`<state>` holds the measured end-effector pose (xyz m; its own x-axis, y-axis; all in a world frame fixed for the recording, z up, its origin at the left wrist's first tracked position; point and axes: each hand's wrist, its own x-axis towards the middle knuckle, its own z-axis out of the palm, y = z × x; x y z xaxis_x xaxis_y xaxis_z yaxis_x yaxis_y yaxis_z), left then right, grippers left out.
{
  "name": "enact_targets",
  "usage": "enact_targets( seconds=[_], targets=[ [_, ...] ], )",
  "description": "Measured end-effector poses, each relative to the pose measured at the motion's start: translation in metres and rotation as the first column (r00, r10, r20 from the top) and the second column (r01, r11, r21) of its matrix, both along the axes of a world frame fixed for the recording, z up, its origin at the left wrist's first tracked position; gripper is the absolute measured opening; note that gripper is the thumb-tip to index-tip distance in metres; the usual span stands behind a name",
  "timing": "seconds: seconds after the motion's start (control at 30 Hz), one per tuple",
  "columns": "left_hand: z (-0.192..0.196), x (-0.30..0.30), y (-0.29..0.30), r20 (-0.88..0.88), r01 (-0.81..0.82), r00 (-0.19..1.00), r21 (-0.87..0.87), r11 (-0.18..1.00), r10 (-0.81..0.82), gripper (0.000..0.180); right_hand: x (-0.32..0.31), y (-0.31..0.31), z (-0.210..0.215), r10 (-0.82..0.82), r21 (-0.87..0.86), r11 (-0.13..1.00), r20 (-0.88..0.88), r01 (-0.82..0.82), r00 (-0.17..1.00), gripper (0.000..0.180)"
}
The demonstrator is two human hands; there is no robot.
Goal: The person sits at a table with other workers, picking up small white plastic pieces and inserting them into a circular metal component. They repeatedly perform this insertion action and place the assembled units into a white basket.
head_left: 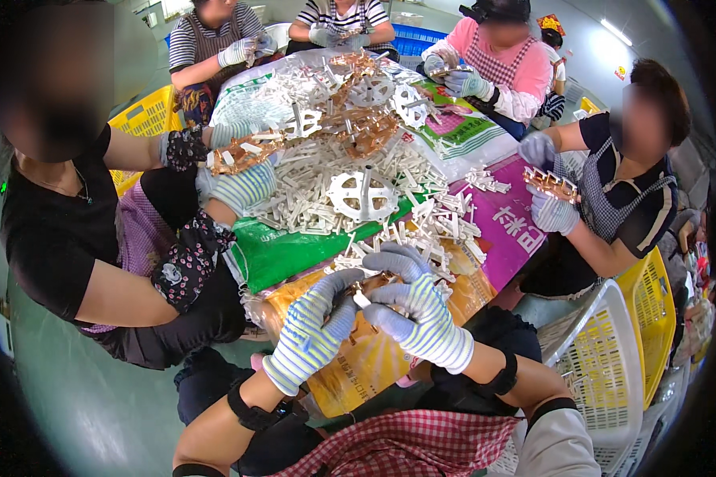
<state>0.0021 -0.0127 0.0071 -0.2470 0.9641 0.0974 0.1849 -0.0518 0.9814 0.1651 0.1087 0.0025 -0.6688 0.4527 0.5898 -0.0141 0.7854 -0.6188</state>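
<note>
My left hand point(314, 330) and my right hand point(415, 306), both in striped knit gloves, meet over the near edge of the table. Together they pinch a small plastic piece point(361, 297), white with a copper-coloured part; its shape is mostly hidden by my fingers. Just beyond my hands lies a heap of white plastic frames point(350, 191), round wheel-like ones and straight strips, with copper-coloured frames point(358, 123) mixed in further back.
Printed sacks point(294, 250) cover the table. Several gloved people sit around it: one at my left holds a copper frame point(243, 155), one at my right holds another point(550, 184). Yellow and white mesh baskets point(612, 358) stand at my right, a yellow one point(147, 119) at far left.
</note>
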Motion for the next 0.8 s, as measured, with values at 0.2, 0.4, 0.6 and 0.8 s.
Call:
enact_targets(
  seconds=[0.2,0.4,0.6,0.8],
  targets=[
    [-0.003,0.005,0.001,-0.031,-0.048,0.998,0.078,0.996,0.050,0.031,0.001,-0.007,-0.010,-0.091,-0.122,0.988,0.060,0.097,0.994,0.021],
    [-0.006,0.004,0.000,-0.031,-0.046,0.998,0.075,0.996,0.049,0.030,0.000,-0.005,-0.007,-0.051,0.048,0.998,0.031,0.049,0.998,0.021],
    [-0.007,0.004,0.001,-0.084,-0.057,0.994,0.080,0.995,0.064,0.030,0.001,-0.004,-0.002,-0.075,0.126,0.990,0.127,0.059,0.989,0.019],
    [-0.002,0.007,0.003,-0.074,-0.040,0.996,0.092,0.995,0.047,0.031,0.001,-0.004,-0.007,-0.052,0.101,0.994,0.039,0.048,0.998,0.017]
  ],
)
